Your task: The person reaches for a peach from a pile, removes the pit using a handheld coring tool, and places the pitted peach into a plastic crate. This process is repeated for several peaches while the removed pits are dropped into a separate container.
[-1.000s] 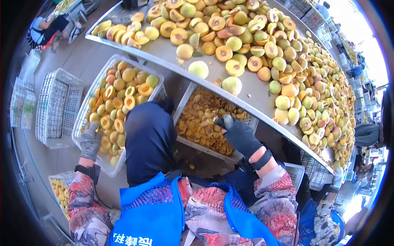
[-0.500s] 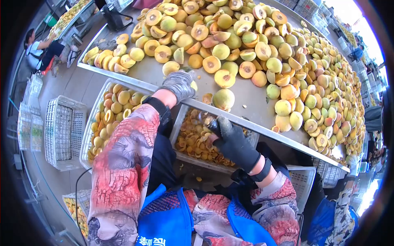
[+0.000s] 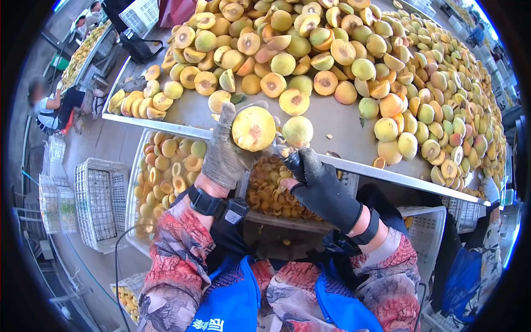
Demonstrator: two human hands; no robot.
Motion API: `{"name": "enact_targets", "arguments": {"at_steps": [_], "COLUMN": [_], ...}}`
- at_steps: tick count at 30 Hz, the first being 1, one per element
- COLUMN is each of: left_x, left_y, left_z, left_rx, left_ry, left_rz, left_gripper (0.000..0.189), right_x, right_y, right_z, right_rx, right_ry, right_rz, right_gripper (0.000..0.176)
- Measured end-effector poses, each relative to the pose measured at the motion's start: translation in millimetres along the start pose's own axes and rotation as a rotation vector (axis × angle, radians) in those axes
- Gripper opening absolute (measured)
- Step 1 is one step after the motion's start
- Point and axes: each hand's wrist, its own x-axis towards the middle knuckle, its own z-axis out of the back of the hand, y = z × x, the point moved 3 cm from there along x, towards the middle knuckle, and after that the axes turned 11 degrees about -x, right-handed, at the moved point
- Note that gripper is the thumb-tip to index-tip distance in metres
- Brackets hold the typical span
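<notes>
My left hand, in a grey glove, holds up a yellow peach half, its cut face toward the camera. To its right my right hand, in a black glove, is closed round the dark handle of a small tool; the metal tip sits close to the fruit's lower right edge. Just beyond them a greenish peach rests on the metal table. Below the table edge a crate holds many small orange pieces.
A large heap of halved peaches covers much of the table. At the left stand a peach-filled crate and a white crate. A black bag lies at the table's far left corner. A seated person is at far left.
My left hand has come back from the tabletop and now holds the peach half up. My right hand and the tool have moved slightly closer to it. The view has shifted a little.
</notes>
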Motion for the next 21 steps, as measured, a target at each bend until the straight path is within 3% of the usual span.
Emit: {"name": "enact_targets", "arguments": {"at_steps": [4,6,10,12,13,15,16,18,21], "left_x": [-3.0,-3.3,-5.2,-6.1,-6.6,-9.2,-9.0,-7.9,-9.8], "left_y": [13.5,15.3,21.0,21.1,21.1,17.8,20.0,24.7,21.8], "left_z": [6.4,2.6,-5.7,-8.1,-6.6,-10.2,-9.2,-5.4,-2.3], "left_rx": [0.023,0.328,0.148,0.497,0.498,1.182,1.182,0.659,0.579], "left_ry": [-0.057,-0.044,-0.027,0.009,0.008,0.089,0.089,0.073,0.201], "left_rz": [-0.050,-0.139,-0.076,-0.199,-0.194,-0.422,-0.415,-0.331,-0.310], "left_gripper": [0.069,0.066,0.063,0.062,0.062,0.063,0.063,0.068,0.052], "right_x": [0.6,0.9,1.1,0.3,-0.7,-1.9,-2.5,-3.1,1.4], "right_y": [-3.1,-4.9,-10.7,-14.9,-16.6,-16.8,-13.6,-6.4,-3.5], "right_z": [-3.0,-4.6,-9.1,-13.2,-16.8,-20.8,-21.6,-20.0,-12.2], "right_rx": [-0.073,-0.081,-0.106,-0.095,-0.118,-0.140,-0.144,-0.146,-0.109], "right_ry": [0.036,0.040,0.094,0.118,0.124,0.130,0.081,0.033,0.025], "right_rz": [0.013,-0.004,-0.114,-0.140,-0.103,-0.069,-0.004,0.057,-0.037], "right_gripper": [0.045,0.045,0.042,0.042,0.042,0.043,0.043,0.042,0.040]}}
